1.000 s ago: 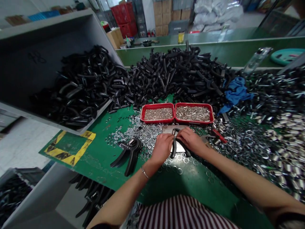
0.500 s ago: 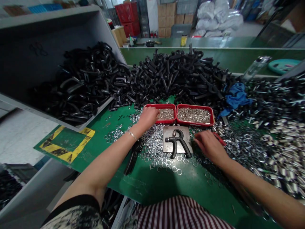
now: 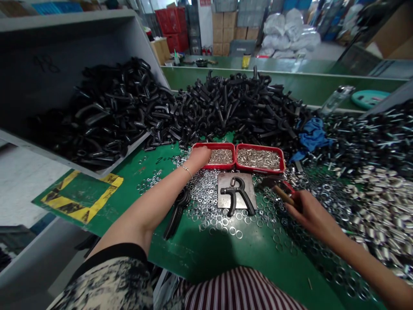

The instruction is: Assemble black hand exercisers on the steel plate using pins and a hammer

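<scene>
Black grip: the spring hand grip lies flat on a metal plate, curved end away from the person, both legs toward them; neither hand touches it.
Left arm: stretched forward from a patterned sleeve, bracelet at the wrist, with the left hand over the left red tray.
Left fingers: bent down into that tray; their tips are hidden, so I cannot tell how wide they are or what they hold.
Right arm: reaching in from the lower right, the right hand low beside the plate.
Right fingers: curled at the near end of a wooden handle, next to a red handle; I cannot tell how firmly they grip.
Left red tray: small metal pieces.
Right red tray: short metal pins, its end against the other tray.
Loose rings: spread around the plate.
Grey bin: tipped toward the table, black parts heaped inside and spilling out.
</scene>
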The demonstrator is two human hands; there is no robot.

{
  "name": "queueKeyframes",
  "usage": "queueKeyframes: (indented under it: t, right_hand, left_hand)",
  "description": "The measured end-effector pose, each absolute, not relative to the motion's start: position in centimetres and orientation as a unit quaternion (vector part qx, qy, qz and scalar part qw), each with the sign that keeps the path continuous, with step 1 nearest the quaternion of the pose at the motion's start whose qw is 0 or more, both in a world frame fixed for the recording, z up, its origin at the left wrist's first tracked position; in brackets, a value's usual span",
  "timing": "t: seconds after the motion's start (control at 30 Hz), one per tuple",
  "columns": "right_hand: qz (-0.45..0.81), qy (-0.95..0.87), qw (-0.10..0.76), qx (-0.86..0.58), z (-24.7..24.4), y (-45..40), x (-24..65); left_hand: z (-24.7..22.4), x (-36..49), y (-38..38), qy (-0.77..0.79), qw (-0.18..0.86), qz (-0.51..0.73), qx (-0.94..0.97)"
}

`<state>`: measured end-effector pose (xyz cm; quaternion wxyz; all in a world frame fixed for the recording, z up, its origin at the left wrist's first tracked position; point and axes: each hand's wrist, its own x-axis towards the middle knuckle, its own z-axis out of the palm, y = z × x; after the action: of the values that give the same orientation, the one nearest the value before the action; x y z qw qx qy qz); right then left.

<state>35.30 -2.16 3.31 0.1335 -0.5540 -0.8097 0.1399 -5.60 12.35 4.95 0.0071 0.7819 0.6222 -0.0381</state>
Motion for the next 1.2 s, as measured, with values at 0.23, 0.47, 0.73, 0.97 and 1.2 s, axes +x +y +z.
queueKeyframes:
  t: [0.23, 0.47, 0.73, 0.97, 1.2]
  right_hand:
    - [0.312, -0.786, 0.133, -0.517, 8.2, -2.7, 29.8]
    - [0.322, -0.812, 0.081, -0.481, 6.9, -1.9, 26.5]
    - [0.333, -0.795, 0.081, -0.501, 4.8, -0.9, 27.5]
    - [0.496, -0.645, 0.187, -0.550, 4.1, -2.0, 28.3]
    - [0.587, -0.514, 0.262, -0.568, 3.0, -4.1, 29.2]
  left_hand:
    - [4.9, -5.3, 12.0, 0.616, -0.043, 0.031, 0.786]
    - [8.6, -5.0, 7.9, 0.640, 0.133, 0.233, 0.719]
    - [8.5, -2.3, -1.2, 0.625, 0.319, 0.383, 0.601]
    - [3.0, 3.4, 1.5, 0.637, 0.242, 0.326, 0.656]
    - [1.3, 3.8, 3.2, 0.638, 0.212, 0.274, 0.688]
